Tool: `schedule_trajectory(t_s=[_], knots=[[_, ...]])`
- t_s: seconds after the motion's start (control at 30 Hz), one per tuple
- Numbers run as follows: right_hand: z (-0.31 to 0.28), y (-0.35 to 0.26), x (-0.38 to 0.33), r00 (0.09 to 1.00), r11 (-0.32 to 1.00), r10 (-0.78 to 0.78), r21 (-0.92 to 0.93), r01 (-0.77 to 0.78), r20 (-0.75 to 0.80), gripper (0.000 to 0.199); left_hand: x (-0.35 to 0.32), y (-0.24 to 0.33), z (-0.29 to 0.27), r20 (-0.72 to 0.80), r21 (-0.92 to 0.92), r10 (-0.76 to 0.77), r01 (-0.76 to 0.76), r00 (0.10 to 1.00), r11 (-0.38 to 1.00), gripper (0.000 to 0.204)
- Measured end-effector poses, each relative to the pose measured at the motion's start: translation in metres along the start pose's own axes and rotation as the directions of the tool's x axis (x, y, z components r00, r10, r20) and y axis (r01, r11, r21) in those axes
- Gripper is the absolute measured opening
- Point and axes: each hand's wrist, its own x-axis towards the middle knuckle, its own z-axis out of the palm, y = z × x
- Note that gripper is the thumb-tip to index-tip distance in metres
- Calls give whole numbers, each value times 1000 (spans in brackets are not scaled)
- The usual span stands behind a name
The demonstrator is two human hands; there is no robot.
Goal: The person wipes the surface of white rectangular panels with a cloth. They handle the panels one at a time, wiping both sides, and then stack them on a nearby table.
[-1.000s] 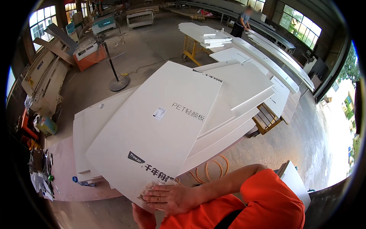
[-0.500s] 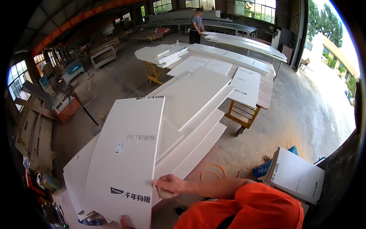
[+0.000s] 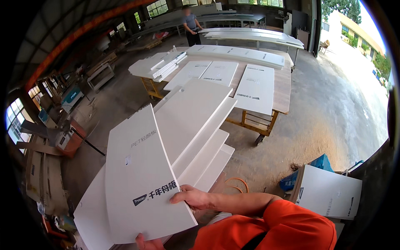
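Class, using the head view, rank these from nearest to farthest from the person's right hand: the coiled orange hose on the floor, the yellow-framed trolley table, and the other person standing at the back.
From the right hand, which grips the white panel:
1. Coiled orange hose, on the floor just to its right.
2. Yellow-framed trolley table, farther ahead and right.
3. Other person, far back by the long tables.

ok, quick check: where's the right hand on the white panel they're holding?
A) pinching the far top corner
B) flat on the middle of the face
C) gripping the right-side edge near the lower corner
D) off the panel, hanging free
C: the right hand grips the right edge of the white panel near its lower corner, fingers over the face, while the left hand holds the bottom edge.
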Motion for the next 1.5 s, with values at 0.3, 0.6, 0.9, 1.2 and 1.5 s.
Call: schedule_trajectory(t_s=[0.3, 0.6, 0.9, 1.2, 1.5], knots=[[-95, -108, -35, 933, 971, -237, -82, 223, -272, 45, 90, 110, 201, 511, -742, -451, 640, 732, 198, 65], [-281, -236, -119, 819, 856, -460, 77, 512, -343, 49, 119, 194, 467, 677, -648, -326, 744, 660, 162, 65], [-539, -405, -197, 763, 793, -452, 184, 581, -462, 54, 95, 276, 792, 762, -564, -328, 821, 559, 88, 60], [-718, -484, -188, 826, 841, -379, 216, 495, -417, 53, 72, 260, 969, 757, -568, -384, 823, 529, 13, 59], [-852, -510, -41, 869, 948, -202, 131, 289, -452, 51, 100, 82, 1123, 642, -611, -624, 789, 445, -66, 44]])
